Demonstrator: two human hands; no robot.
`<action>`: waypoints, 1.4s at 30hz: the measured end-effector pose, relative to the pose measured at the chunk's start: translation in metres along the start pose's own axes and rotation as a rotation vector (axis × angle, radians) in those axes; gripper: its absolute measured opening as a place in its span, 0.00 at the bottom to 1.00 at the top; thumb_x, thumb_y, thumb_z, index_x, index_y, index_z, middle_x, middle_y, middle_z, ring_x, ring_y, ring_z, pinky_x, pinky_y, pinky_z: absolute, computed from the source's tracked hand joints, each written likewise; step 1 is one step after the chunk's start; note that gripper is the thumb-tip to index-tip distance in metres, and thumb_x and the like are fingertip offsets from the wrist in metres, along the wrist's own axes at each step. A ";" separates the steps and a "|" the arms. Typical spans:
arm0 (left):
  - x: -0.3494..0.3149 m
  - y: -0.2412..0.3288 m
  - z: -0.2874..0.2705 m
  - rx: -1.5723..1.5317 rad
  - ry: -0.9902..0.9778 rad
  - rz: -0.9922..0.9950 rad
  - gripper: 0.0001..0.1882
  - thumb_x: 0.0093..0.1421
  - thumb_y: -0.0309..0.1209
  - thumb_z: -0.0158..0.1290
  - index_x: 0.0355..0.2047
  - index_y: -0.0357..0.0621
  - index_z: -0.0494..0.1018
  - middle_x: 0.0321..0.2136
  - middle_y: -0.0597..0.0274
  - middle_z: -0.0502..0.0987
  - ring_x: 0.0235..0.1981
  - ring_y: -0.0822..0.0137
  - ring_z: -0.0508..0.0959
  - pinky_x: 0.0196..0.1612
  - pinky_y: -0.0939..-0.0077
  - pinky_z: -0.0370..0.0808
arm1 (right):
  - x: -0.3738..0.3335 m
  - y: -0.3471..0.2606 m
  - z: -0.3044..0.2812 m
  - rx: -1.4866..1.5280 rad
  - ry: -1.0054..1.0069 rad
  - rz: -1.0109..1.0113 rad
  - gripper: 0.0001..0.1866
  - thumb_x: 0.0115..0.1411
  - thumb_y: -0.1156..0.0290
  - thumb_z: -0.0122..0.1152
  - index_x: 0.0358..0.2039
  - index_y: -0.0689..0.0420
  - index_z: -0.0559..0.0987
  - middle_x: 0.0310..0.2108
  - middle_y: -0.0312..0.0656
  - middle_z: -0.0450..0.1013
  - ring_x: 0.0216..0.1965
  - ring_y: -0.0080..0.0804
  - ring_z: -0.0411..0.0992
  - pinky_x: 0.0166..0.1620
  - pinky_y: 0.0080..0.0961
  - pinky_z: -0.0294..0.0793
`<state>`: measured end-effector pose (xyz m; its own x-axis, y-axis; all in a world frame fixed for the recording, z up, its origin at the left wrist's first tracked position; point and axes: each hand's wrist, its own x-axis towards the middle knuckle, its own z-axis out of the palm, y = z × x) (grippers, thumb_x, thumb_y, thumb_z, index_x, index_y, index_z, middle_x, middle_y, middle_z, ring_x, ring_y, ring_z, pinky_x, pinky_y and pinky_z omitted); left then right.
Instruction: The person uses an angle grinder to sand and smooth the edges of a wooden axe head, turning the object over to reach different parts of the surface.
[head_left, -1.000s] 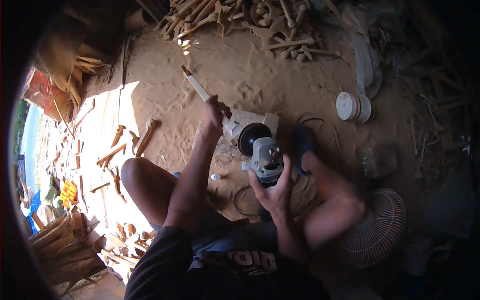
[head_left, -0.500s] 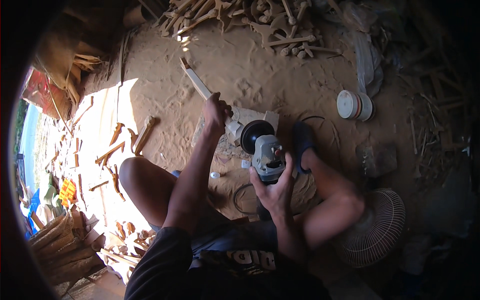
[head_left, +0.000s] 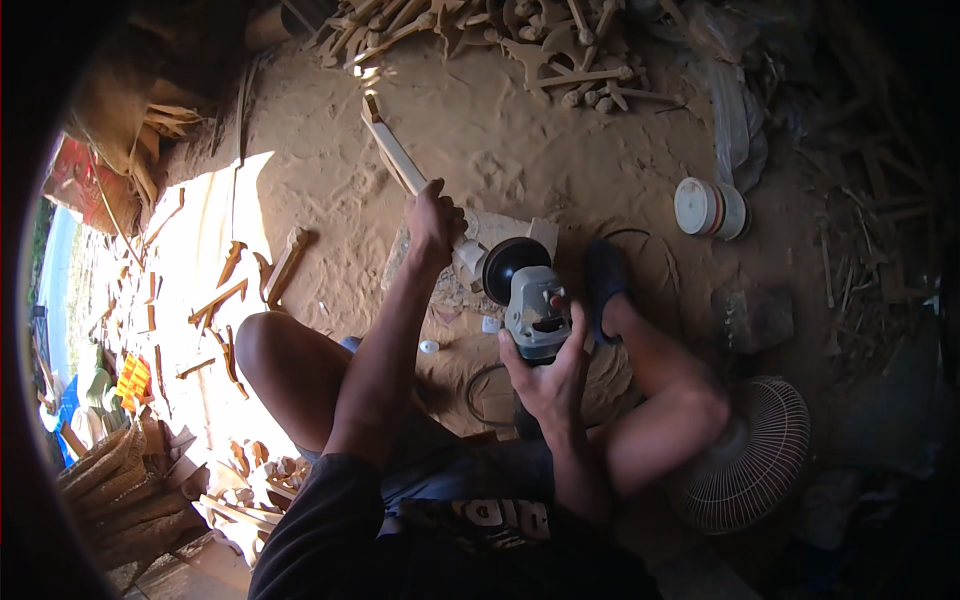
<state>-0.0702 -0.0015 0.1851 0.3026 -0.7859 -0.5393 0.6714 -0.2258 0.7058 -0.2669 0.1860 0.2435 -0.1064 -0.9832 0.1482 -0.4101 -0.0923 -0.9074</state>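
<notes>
My left hand [head_left: 436,222] is closed around a long pale piece of wood [head_left: 396,158], which slants from the upper left down toward the middle. Its thicker lower end meets the black disc [head_left: 513,268] of an angle grinder. The grey grinder [head_left: 535,318] is gripped from below by my right hand [head_left: 548,375], thumb and fingers on either side of its body. Under the wood and the disc lies a flat, dusty block [head_left: 520,232]. Whether the disc is spinning cannot be made out.
Many carved wooden pieces [head_left: 540,55] are heaped at the far side. A white tub [head_left: 708,210] stands at right, with a fan [head_left: 750,455] nearer me. Loose wooden pieces [head_left: 225,295] lie in sunlight at left. A cable [head_left: 478,390] curves by my right hand. A small white object [head_left: 429,347] rests on the sand.
The far end of the wood has shifted slightly up, and the piece appears turned a little in my left hand. The grinder and my right hand have barely moved.
</notes>
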 end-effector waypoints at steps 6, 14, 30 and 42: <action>0.007 0.004 -0.006 -0.041 -0.006 -0.019 0.14 0.69 0.36 0.48 0.28 0.53 0.57 0.14 0.72 0.55 0.13 0.71 0.59 0.17 0.72 0.58 | 0.000 -0.006 -0.001 -0.095 0.057 -0.027 0.48 0.54 0.60 0.79 0.65 0.68 0.59 0.38 0.59 0.80 0.37 0.49 0.83 0.39 0.41 0.82; 0.018 0.023 -0.019 -0.347 -0.253 -0.219 0.19 0.69 0.36 0.47 0.22 0.58 0.54 0.14 0.77 0.53 0.12 0.77 0.55 0.16 0.79 0.57 | 0.002 -0.009 -0.008 0.187 0.097 0.044 0.42 0.56 0.69 0.77 0.64 0.65 0.61 0.47 0.48 0.72 0.43 0.31 0.75 0.46 0.32 0.77; 0.010 0.031 -0.009 -0.414 -0.224 -0.263 0.24 0.67 0.38 0.48 0.14 0.63 0.53 0.11 0.78 0.53 0.11 0.79 0.56 0.13 0.82 0.56 | 0.000 -0.014 -0.005 0.134 0.072 -0.034 0.41 0.54 0.66 0.78 0.62 0.65 0.63 0.39 0.54 0.80 0.38 0.39 0.83 0.40 0.35 0.82; 0.015 0.034 -0.014 -0.379 -0.221 -0.198 0.22 0.67 0.38 0.49 0.17 0.60 0.55 0.12 0.78 0.53 0.11 0.79 0.56 0.14 0.81 0.57 | 0.000 -0.005 -0.005 0.088 0.054 -0.023 0.43 0.55 0.65 0.78 0.63 0.65 0.61 0.38 0.53 0.79 0.37 0.38 0.81 0.41 0.35 0.81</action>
<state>-0.0338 -0.0126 0.1945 0.0205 -0.8618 -0.5068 0.9134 -0.1900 0.3600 -0.2692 0.1871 0.2501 -0.1473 -0.9710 0.1885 -0.3318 -0.1310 -0.9342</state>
